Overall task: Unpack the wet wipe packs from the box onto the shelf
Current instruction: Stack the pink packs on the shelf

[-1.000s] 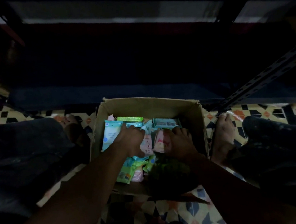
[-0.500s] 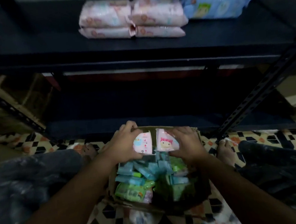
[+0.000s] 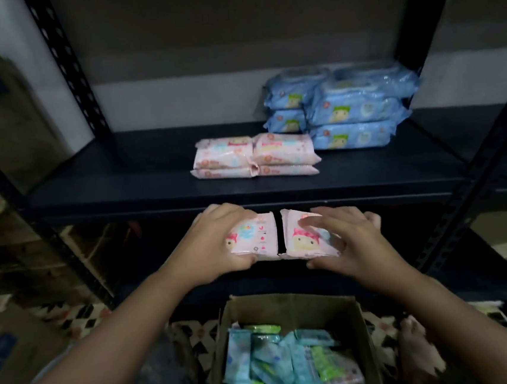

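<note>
Two hands (image 3: 281, 238) hold pink packs (image 3: 255, 238) | shelf (image 3: 120, 176): pink stack (image 3: 255, 157), blue stack (image 3: 346, 108)

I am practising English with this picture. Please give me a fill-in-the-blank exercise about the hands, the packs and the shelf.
1. The left hand and the right hand each hold one ____ pack.
2. The stack of packs at the back right of the shelf is ____ in colour.
3. The cardboard box stands on the tiled ____.
4. The held packs are ____ the level of the shelf board.

Missing words: pink; blue; floor; below
</note>
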